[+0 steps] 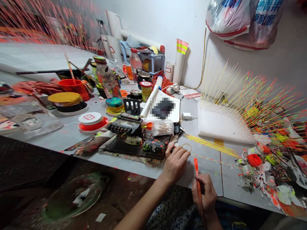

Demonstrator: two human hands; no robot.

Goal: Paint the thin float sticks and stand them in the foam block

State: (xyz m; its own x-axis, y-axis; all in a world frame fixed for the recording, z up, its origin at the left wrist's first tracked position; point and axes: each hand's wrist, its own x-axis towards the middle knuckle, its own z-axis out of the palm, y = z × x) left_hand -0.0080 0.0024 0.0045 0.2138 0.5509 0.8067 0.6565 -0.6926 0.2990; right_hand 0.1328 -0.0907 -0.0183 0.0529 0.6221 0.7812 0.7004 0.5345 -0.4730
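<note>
My left hand (176, 163) rests on the grey table (206, 159), fingers curled in a pinch on the end of a thin painted stick (213, 160) that lies across the tabletop to the right. A small ring (186, 147) lies just above its fingertips. My right hand (205, 195) is closed round an orange brush (198, 185), its tip pointing up near the stick. A bundle of yellow sticks (211, 144) lies beside the ring.
A white foam block (220, 124) holds several painted sticks fanned upward at the right. Paint tins, lids and jars (91, 121) crowd the left and back. Paint-smeared scraps and an orange cap (254, 159) lie at right. Plastic bags (240, 19) hang on the wall.
</note>
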